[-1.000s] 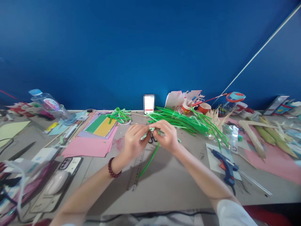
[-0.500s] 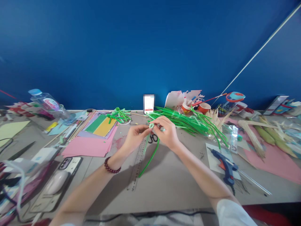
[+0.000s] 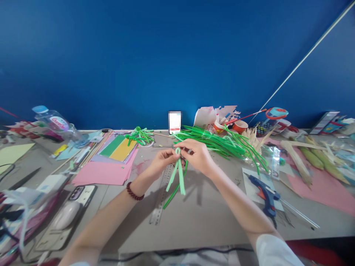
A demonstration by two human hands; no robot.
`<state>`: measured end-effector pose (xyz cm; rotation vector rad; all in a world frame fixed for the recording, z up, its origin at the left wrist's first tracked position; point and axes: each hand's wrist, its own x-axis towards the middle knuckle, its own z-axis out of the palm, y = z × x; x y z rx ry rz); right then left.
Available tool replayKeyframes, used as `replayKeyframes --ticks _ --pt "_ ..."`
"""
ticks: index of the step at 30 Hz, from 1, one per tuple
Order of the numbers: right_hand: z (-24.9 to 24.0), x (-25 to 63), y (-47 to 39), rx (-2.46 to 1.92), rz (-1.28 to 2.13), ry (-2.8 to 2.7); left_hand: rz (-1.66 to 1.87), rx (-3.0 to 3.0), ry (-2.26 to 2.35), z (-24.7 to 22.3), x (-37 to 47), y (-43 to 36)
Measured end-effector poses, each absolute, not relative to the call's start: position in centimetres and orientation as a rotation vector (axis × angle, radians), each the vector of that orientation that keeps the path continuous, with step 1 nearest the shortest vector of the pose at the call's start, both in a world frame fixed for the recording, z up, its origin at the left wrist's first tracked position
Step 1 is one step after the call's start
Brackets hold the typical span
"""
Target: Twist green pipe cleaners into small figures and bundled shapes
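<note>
Both hands meet at the middle of the table around a pale green pipe cleaner piece (image 3: pixel 181 177), which has a small loop at its top and strands hanging down. My left hand (image 3: pixel 164 159) pinches it near the loop from the left, a beaded bracelet on the wrist. From the right, my right hand (image 3: pixel 195 153) closes its fingertips on the same loop. Below lie a clear ruler (image 3: pixel 159 207) and a darker green pipe cleaner (image 3: pixel 172 195). Scissors behind the strands are mostly hidden.
A pile of green pipe cleaners (image 3: pixel 222 142) lies behind my right hand. Pink sheets (image 3: pixel 104 173) and a phone with a mouse on it (image 3: pixel 66 218) are left. At right is a blue glue gun (image 3: pixel 264 194). A lit phone (image 3: pixel 174 122) stands against the wall.
The pale green strands now hang down spread apart below my hands, where before mostly the loop and one strand showed. Both hands have shifted slightly and still grip the piece.
</note>
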<state>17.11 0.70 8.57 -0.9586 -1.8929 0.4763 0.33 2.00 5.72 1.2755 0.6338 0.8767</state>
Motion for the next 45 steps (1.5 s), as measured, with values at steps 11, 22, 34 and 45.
replayKeyframes --ticks 11,22,34,45 --pt "6.9 16.8 1.7 -1.084 0.392 -1.874 0.882 1.156 0.685 4.5 1.2 1.9" --pt "-2.9 14.7 4.9 -1.232 0.735 -1.425 0.944 0.991 0.854 -1.0 1.7 4.2" --pt "-4.1 14.3 4.9 -1.236 0.771 -1.273 0.965 1.035 0.905 -0.3 2.1 3.7" --pt "-4.2 14.3 5.1 -1.254 0.763 -1.274 1.045 1.11 0.924 -1.1 2.5 3.7"
